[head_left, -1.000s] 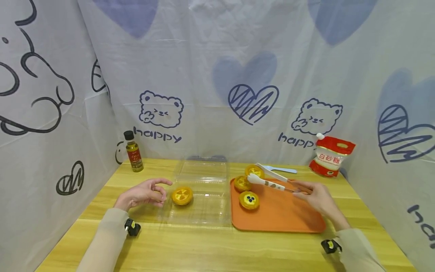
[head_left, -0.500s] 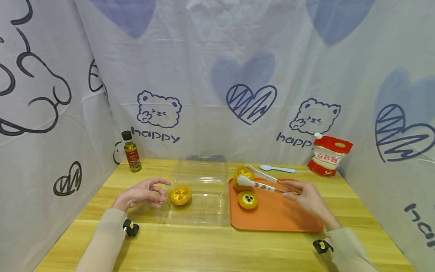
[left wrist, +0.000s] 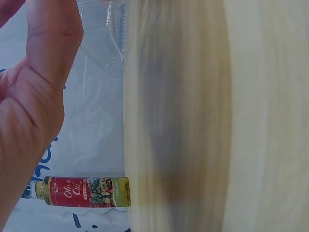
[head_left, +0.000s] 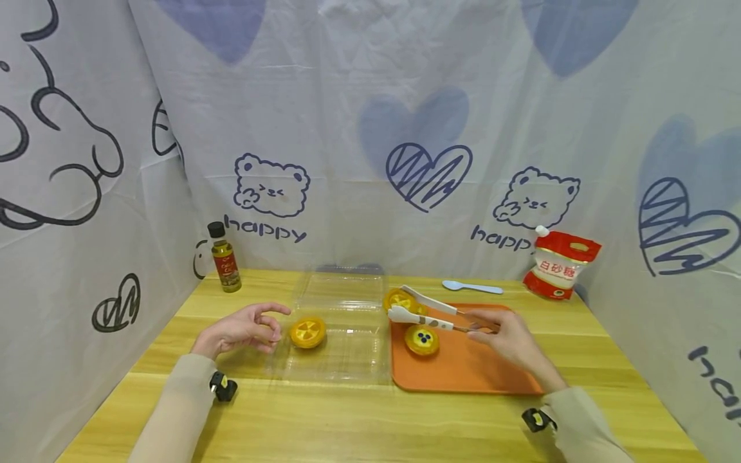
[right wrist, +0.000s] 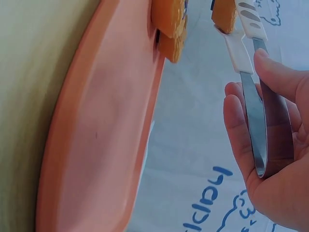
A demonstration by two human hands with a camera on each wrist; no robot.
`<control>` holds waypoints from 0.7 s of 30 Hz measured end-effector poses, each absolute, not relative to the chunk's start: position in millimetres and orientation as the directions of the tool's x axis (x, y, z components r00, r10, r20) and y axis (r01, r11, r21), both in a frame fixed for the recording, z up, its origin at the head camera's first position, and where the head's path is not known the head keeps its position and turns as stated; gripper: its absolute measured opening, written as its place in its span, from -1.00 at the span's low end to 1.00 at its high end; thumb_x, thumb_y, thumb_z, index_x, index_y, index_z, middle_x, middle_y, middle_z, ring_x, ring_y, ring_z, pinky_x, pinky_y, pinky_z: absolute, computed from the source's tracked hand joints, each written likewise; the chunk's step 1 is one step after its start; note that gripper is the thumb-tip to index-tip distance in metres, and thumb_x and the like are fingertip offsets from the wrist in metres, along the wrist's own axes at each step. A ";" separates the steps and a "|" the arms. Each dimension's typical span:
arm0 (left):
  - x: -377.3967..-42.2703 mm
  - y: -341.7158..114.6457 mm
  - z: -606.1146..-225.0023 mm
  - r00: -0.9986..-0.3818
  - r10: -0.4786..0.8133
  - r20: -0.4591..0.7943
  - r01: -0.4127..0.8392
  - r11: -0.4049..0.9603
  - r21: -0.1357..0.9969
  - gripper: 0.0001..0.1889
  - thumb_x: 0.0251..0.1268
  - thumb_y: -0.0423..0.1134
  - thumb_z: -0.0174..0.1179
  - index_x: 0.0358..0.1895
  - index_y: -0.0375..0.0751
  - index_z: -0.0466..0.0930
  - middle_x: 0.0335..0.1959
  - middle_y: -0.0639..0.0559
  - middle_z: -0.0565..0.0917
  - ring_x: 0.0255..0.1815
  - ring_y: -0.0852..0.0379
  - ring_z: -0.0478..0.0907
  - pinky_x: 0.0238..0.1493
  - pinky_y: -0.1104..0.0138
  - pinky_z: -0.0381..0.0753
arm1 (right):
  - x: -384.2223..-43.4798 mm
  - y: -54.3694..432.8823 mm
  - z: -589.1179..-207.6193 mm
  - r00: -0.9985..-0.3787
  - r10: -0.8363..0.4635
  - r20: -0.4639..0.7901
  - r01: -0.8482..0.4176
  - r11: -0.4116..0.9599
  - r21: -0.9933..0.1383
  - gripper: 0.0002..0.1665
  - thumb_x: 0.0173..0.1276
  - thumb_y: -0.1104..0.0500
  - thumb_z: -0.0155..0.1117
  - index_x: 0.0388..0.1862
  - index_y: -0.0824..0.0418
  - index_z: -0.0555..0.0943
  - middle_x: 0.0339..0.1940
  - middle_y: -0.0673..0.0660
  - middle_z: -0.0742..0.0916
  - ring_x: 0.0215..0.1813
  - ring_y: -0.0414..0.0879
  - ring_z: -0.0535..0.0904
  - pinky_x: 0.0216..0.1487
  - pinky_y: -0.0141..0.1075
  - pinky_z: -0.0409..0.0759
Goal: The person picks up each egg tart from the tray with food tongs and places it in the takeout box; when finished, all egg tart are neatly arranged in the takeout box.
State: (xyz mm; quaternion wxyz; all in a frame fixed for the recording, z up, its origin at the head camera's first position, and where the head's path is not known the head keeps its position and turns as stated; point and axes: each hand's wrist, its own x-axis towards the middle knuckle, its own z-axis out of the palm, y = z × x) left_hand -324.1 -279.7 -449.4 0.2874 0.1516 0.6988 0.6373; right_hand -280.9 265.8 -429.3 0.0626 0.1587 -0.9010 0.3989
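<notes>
White, brown-spotted tongs [head_left: 431, 321] grip golden, yellow-topped tart [head_left: 396, 298]
Right hand [head_left: 509, 333] curled around metal handle; left hand [head_left: 244, 329] relaxed, empty.

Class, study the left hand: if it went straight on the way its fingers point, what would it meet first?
Probably the left side of the clear plastic container; if the left hand passes above that edge, then the tart inside. Height is hard to judge.
</notes>
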 end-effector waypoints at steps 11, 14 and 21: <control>-321.8 -280.5 -449.8 -0.796 0.569 -0.207 -0.158 0.134 0.978 -0.19 0.14 -0.54 0.24 0.44 -0.42 0.01 -0.32 -0.01 0.65 -0.33 0.08 0.64 -0.23 0.21 0.76 | -278.8 241.4 -425.2 -0.905 -0.297 0.305 -0.426 0.646 -0.633 -0.53 0.18 0.16 0.48 0.11 -0.01 0.68 -0.12 -0.03 0.80 -0.19 -0.20 0.73 -0.21 -0.41 0.70; -322.2 -280.9 -450.9 -0.797 0.567 -0.207 -0.159 0.134 0.978 -0.20 0.14 -0.54 0.24 0.44 -0.42 0.01 -0.32 -0.02 0.66 -0.33 0.08 0.64 -0.24 0.22 0.76 | -276.6 234.8 -424.0 -0.907 -0.316 0.278 -0.421 0.653 -0.630 -0.54 0.21 0.11 0.46 0.12 0.00 0.68 -0.09 -0.05 0.79 -0.19 -0.20 0.72 -0.21 -0.42 0.68; -324.4 -281.4 -453.5 -0.798 0.568 -0.204 -0.151 0.139 0.979 -0.24 0.18 -0.54 0.21 0.43 -0.41 0.03 -0.31 -0.04 0.65 -0.33 0.09 0.64 -0.23 0.23 0.76 | -276.0 217.6 -428.3 -0.913 -0.314 0.260 -0.405 0.634 -0.658 -0.54 0.19 0.18 0.47 0.11 0.06 0.69 -0.10 0.03 0.80 -0.16 -0.14 0.72 -0.18 -0.41 0.68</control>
